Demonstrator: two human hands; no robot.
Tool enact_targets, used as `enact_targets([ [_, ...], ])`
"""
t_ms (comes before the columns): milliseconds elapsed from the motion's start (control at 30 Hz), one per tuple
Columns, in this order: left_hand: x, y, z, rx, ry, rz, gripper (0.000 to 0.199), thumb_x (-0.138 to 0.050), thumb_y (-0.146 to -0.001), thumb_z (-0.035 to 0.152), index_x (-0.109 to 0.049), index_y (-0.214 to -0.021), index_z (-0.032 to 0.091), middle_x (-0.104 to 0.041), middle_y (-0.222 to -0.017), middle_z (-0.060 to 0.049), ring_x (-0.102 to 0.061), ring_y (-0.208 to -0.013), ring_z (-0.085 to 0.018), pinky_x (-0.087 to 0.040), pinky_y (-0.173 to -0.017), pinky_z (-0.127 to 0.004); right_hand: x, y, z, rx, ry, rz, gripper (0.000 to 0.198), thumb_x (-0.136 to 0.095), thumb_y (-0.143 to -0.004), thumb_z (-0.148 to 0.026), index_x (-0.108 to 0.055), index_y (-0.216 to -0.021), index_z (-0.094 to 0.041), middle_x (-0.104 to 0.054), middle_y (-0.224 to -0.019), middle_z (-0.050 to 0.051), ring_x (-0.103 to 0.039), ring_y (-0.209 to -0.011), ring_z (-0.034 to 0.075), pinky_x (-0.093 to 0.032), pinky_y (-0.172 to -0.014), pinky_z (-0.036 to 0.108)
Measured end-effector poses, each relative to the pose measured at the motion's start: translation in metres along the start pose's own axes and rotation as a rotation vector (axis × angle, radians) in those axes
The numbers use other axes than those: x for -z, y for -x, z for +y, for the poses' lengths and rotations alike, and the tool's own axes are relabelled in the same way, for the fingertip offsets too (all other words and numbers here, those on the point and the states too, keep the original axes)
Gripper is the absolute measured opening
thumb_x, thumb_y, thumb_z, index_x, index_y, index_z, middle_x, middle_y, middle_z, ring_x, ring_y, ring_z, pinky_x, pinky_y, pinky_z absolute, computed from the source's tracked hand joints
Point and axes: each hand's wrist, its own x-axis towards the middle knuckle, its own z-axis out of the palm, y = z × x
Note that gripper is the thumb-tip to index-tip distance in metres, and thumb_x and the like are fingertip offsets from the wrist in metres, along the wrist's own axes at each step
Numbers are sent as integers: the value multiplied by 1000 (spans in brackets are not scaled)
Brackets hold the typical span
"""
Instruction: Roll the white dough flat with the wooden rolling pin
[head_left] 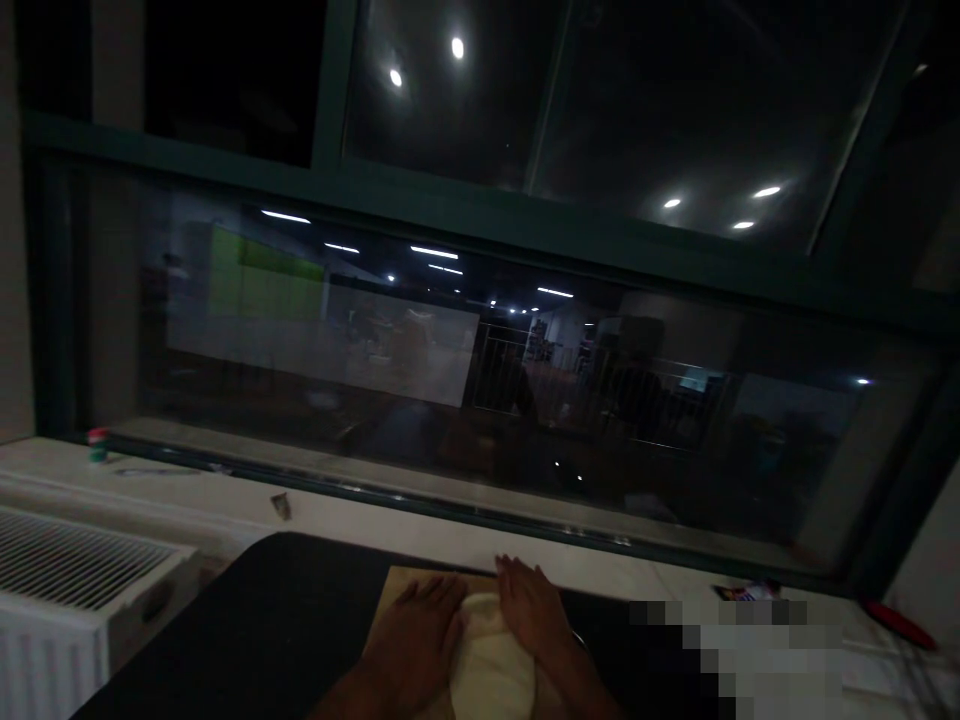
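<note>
Pressing flat, open left hand and right hand flank dough on board near table edge.

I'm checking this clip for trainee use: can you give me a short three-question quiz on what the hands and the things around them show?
1. True or false: both hands rest on the pale lump of dough.
2. What lies directly under the dough? A) a white plate B) a tan board C) a metal tray
3. Fill in: the small red-capped item stands on the windowsill at the far ____ of the picture.

Key
1. True: the left hand and right hand press the dough from either side.
2. B: a tan board on the dark table.
3. Left: the red-capped item on the windowsill.
</note>
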Motion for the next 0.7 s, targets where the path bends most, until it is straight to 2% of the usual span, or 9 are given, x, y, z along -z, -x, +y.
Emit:
enact_targets([
  [100,2,-14,-2,58,-15,-36,54,-20,-101,45,-47,-141,19,-48,-145,-9,-40,-136,-25,-32,-113,-48,-2,-32,-2,29,-4,-51,42,-33,-97,-31,-58,-131,-27,-58,-134,4,-50,-128,21,-37,-108,41],
  [200,3,-11,0,78,-40,-19,57,-18,-101,47,-44,-143,20,-43,-148,-10,-35,-139,-27,-29,-114,-51,-1,-36,-3,24,-8,-51,42,-34,-96,-30,-58,-131,-27,-55,-137,3,-46,-131,21,-35,-109,43],
  [300,-1,2,5,19,-61,16,56,-17,-101,49,-39,-146,24,-38,-152,-7,-30,-141,-27,-27,-115,-53,0,-10,-1,-10,16,-32,44,-33,-95,-27,-57,-132,-23,-53,-139,4,-43,-134,22,-32,-112,45],
  [400,-12,18,6,-69,-91,26,53,-20,-102,46,-32,-149,26,-33,-153,-5,-31,-141,-26,-30,-114,-49,-8,32,5,-27,46,47,47,-29,-95,-26,-59,-130,-17,-52,-139,8,-43,-134,24,-32,-114,45],
  [533,-29,35,-1,-241,-196,103,59,-32,-100,47,-11,-153,31,-33,-152,-2,-39,-137,-24,-32,-114,-41,-33,81,21,-26,44,154,50,-35,-94,-44,-56,-134,-23,-50,-141,4,-41,-134,27,-42,-109,44],
  [633,-29,39,-2,-289,-217,150,64,-35,-99,47,-2,-153,32,-33,-152,-1,-41,-136,-21,-30,-115,-37,-41,90,25,-36,52,180,51,-37,-93,-48,-57,-133,-24,-50,-141,4,-41,-134,28,-44,-108,44],
  [700,-22,36,1,-247,-169,124,58,-31,-101,45,-11,-153,31,-30,-154,-1,-37,-138,-21,-28,-116,-39,-34,79,20,-21,55,138,52,-31,-95,-44,-57,-133,-20,-48,-142,7,-40,-135,26,-40,-111,43],
])
